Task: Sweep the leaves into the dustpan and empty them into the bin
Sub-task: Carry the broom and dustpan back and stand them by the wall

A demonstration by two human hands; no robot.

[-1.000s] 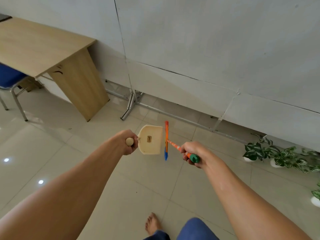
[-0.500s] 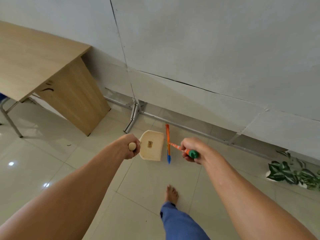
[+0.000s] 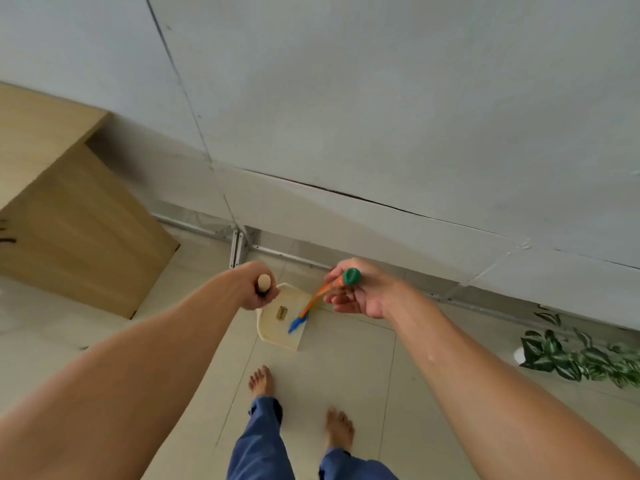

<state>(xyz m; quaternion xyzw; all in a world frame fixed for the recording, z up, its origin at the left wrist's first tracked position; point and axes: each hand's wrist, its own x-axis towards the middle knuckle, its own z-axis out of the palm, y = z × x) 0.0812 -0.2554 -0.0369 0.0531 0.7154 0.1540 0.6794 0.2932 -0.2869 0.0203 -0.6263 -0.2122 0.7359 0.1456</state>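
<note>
**Item:** cream dustpan [image 3: 273, 332], carried above the tiled floor. Our left hand [image 3: 256, 292] is wrapped fully round its pale wooden handle [image 3: 264, 281].

**Item:** small brush [image 3: 316, 300] with an orange shaft, green end cap and blue bristles that lie across the pan. Our right hand [image 3: 363, 294] pinches it near the cap with thumb and forefinger, the lower fingers loosely spread.

**Item:** green-and-white leaves [image 3: 568, 358] on the floor, well to our right by the wall. No bin is in view.

**Handling note:** we judge it best to walk over, set the pan's lip flat on the tile and sweep in short strokes.

**Marking:** one brown label [image 3: 281, 312] on the pan, its writing too small to read.
</note>
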